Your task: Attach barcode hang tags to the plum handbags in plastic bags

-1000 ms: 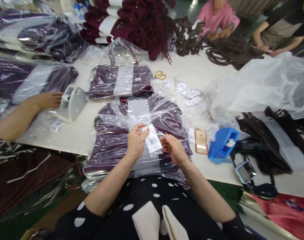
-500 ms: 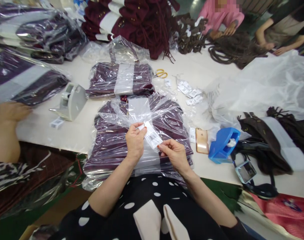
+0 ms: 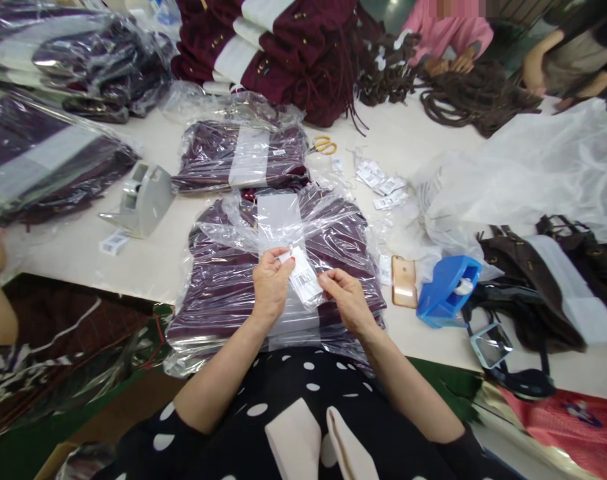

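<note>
A white barcoded hang tag [image 3: 303,275] is held over a dark burgundy bag wrapped in clear plastic [image 3: 223,283]. My left hand [image 3: 272,285] is closed, pinching the tag's upper end between thumb and fingers. At its lower right edge, my right hand [image 3: 347,299] is closed, thumb and fingertips on the tag; clear film shows around its bottom end. A pale paper band [image 3: 278,212] runs down the middle of the wrapped bag, partly hidden under the tag. Behind it lies a smaller plastic-wrapped burgundy bag [image 3: 203,157].
A grey tape dispenser [image 3: 156,200] stands left, a blue tape dispenser [image 3: 440,293] right beside a phone [image 3: 404,281]. Yellow-handled scissors [image 3: 323,145] and loose tags [image 3: 383,183] lie beyond. Burgundy bags [image 3: 303,60] are stacked behind. Co-workers' hands [image 3: 450,65] show at the far side.
My right hand has shifted slightly up along the tag, whose face has tilted a little. The co-worker's arm at left has drawn back toward the frame edge. The rear bag's raised plastic now lies lower.
</note>
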Demonstrator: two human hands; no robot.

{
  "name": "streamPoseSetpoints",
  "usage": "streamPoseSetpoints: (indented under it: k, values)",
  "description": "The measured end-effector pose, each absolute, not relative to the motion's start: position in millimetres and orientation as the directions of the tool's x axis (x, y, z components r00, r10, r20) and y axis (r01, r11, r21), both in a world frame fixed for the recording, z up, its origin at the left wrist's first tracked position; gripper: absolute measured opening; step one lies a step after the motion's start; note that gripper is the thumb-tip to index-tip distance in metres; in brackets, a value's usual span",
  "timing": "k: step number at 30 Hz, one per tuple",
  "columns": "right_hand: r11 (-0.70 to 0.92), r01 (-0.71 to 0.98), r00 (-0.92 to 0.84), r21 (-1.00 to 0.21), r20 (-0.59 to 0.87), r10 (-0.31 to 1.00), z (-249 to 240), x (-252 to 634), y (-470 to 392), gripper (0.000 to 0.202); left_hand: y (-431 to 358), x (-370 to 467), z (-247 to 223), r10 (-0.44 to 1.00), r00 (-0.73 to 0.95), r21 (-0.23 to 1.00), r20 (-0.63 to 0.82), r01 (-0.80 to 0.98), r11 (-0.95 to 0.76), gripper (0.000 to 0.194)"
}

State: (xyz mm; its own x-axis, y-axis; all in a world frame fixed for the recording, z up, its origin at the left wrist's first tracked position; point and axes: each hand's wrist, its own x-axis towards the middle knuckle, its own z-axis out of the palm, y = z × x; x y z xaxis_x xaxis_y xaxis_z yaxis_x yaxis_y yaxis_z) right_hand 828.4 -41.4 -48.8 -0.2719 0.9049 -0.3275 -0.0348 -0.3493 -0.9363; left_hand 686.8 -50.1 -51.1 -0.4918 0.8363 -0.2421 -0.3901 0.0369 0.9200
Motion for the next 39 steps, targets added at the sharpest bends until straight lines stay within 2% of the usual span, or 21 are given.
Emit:
streamPoseSetpoints:
  k: [3, 6, 12, 16, 20, 24, 27, 31, 35, 39]
  values:
    - [-0.210, 0.043, -0.261, -0.977, -0.214, 0.942, -53, 827, -45, 0.025, -52, 689, -52, 0.854, -0.467, 0.928, -0.229, -0.370, 0.046, 0.025]
    - [-0.064, 0.208, -0.247, -0.976, -0.115, 0.962, -53, 829, -49, 0.022, -53, 690, -52, 0.872, -0.440, 0.937, -0.214, -0.345, 0.056, 0.024]
    - [0.255, 0.482, -0.207, -0.838, 0.175, 0.963, -48, 830, -52, 0.019, -54, 692, -57, 0.875, -0.453, 0.963, -0.170, -0.264, 0.051, 0.023]
    - [0.311, 0.533, -0.193, -0.787, 0.245, 0.950, -47, 830, -49, 0.019, -51, 692, -58, 0.892, -0.413, 0.960, -0.184, -0.271, 0.073, 0.022]
    - [0.413, 0.543, -0.288, -0.731, 0.299, 0.909, -47, 832, -43, 0.019, -47, 688, -55, 0.913, -0.346, 0.952, -0.215, -0.282, 0.117, 0.023]
    - [0.272, 0.476, -0.248, -0.836, 0.169, 0.954, -49, 833, -42, 0.019, -47, 688, -56, 0.919, -0.275, 0.931, -0.283, -0.308, 0.195, 0.023]
    - [0.174, 0.444, -0.239, -0.879, 0.071, 0.968, -53, 832, -43, 0.020, -50, 691, -59, 0.913, -0.290, 0.933, -0.287, -0.302, 0.197, 0.021]
    - [-0.087, 0.225, -0.251, -0.970, -0.144, 0.957, -57, 833, -39, 0.025, -52, 691, -58, 0.919, -0.325, 0.960, -0.224, -0.235, 0.151, 0.017]
    - [-0.300, 0.028, -0.271, -0.953, -0.297, 0.916, -56, 833, -34, 0.030, -51, 692, -56, 0.920, -0.301, 0.943, -0.253, -0.289, 0.165, 0.018]
    - [-0.348, -0.053, -0.287, -0.936, -0.319, 0.903, -56, 826, -34, 0.030, -53, 695, -54, 0.914, -0.275, 0.919, -0.298, -0.342, 0.197, 0.018]
